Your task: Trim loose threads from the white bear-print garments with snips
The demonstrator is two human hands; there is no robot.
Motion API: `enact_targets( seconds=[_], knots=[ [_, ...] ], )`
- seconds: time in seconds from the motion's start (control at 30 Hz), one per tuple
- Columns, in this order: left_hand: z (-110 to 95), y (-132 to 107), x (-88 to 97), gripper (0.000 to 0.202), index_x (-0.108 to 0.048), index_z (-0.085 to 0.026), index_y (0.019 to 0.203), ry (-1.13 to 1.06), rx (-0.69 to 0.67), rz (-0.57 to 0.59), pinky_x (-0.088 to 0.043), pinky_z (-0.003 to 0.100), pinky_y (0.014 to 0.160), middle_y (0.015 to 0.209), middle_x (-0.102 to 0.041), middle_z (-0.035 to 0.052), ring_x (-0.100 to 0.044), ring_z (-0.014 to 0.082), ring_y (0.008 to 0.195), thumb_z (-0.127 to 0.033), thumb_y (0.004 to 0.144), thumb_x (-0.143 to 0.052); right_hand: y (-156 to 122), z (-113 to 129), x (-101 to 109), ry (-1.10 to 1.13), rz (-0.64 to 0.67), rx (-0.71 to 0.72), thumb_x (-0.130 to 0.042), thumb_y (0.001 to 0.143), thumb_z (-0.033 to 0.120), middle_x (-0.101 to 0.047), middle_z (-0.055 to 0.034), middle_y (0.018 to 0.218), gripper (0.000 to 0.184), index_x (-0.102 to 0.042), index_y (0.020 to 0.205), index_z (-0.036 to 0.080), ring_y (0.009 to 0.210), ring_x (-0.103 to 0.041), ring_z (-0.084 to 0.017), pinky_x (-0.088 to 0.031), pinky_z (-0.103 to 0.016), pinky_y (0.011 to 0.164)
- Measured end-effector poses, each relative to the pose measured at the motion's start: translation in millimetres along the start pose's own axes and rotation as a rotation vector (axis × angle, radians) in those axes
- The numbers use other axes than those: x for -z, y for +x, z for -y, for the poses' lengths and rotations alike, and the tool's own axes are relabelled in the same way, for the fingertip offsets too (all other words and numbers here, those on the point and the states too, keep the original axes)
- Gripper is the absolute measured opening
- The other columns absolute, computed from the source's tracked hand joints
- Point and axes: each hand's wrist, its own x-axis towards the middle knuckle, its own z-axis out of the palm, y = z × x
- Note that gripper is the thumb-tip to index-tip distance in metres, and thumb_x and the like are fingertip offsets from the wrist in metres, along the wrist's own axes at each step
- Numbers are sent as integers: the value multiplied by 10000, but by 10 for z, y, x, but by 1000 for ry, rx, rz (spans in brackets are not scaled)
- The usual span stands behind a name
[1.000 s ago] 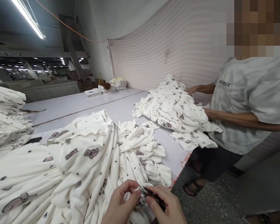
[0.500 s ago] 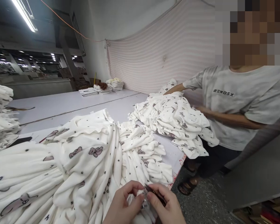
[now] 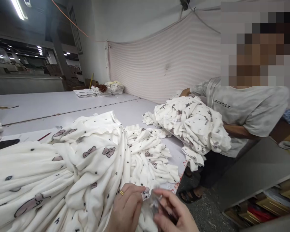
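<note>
White fleece cloth pieces printed with bears (image 3: 96,161) lie heaped and folded on the table in front of me. My left hand (image 3: 129,201), a gold ring on one finger, is closed on the edge of a white printed piece (image 3: 147,191) at the lower middle. Just right of it, my right hand (image 3: 172,212) curls around a small dark tool with a metallic, blurred front (image 3: 156,203), which looks like thread snips. Its tip is close to the cloth; whether they touch I cannot tell.
Across the table corner a co-worker (image 3: 246,112) holds a large bundle of the same cloth (image 3: 193,119). Stacked white pieces (image 3: 114,87) stand at the back. A pencil (image 3: 44,136) and a black flat object (image 3: 4,145) lie at left. Shelves (image 3: 263,206) stand at lower right.
My hands have moved slightly apart, and the left fingers now lie folded over the cloth edge. The co-worker has gathered the far bundle and lifted it toward the table edge. My view has shifted slightly.
</note>
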Motion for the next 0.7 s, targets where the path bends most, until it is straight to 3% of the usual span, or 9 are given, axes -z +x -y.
enact_targets(
  seconds=[0.1, 0.23, 0.33, 0.47, 0.6, 0.7],
  knots=[
    [-17, -26, 14, 278, -534, -170, 967, 2, -36, -4, -498, 325, 786, 899, -658, 74, -600, 183, 841, 55, 822, -457, 81, 22, -153, -309, -109, 269, -628, 812, 235, -634, -30, 899, 344, -624, 1152, 286, 777, -621, -176, -485, -233, 684],
    [-73, 3, 73, 183, -519, -195, 942, -47, 130, 67, -506, 284, 642, 791, -615, 34, -589, 170, 732, -40, 867, -459, 154, 53, -282, -534, -160, 487, -482, 826, 122, -604, -24, 772, 241, -657, 954, 227, 681, -590, -167, -440, -240, 615],
    [-101, 51, 129, 170, -521, -205, 903, -78, 166, 42, -509, 275, 651, 796, -616, 25, -591, 162, 737, -45, 873, -472, 135, 45, -320, -491, -193, 452, -481, 873, 193, -572, -5, 714, 123, -587, 809, 198, 647, -555, -150, -413, -224, 590],
    [-73, 80, 171, 232, -541, -200, 897, -102, 80, -23, -506, 280, 688, 834, -633, 38, -591, 169, 795, 17, 849, -472, 53, 52, -293, -370, -69, 257, -469, 930, 338, -517, 33, 625, 260, -533, 723, 194, 573, -510, -120, -404, -188, 527],
    [-29, 68, 173, 258, -551, -186, 907, -98, 9, -43, -504, 298, 710, 870, -641, 57, -581, 174, 811, 47, 836, -466, -16, 106, -215, -465, -137, 308, -590, 859, 343, -653, -7, 777, 161, -643, 929, 207, 706, -620, -160, -488, -203, 648],
    [-18, 55, 167, 260, -552, -186, 903, -94, -5, -58, -507, 301, 706, 866, -642, 59, -581, 174, 805, 53, 832, -478, -19, 133, -194, -635, -170, 372, -584, 866, 298, -697, -41, 863, 232, -662, 1072, 225, 777, -668, -183, -516, -220, 702]
  ],
)
